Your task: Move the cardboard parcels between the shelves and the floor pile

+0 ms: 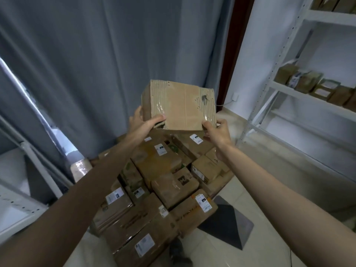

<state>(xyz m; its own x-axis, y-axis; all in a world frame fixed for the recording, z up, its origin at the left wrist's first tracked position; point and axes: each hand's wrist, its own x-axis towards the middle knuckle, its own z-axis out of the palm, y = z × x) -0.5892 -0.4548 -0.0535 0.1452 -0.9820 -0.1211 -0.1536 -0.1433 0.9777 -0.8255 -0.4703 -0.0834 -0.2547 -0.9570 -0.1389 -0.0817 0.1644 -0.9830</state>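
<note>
One parcel in the air, most of the job undone.

The taped parcel (pixel 178 106) hangs above the floor pile (pixel 158 182), left hand (pixel 143 123) and right hand (pixel 216 132) gripping its near corners; the shelf rack (pixel 308 97) right of the pile holds few boxes.

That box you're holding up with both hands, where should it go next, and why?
Probably onto the white shelf at the right. Both the left hand and the right hand grip the held box by its lower corners, lifted clear above the floor pile. That shelf already carries a row of parcels, so swinging the box rightward toward it seems the likely small move.
</note>
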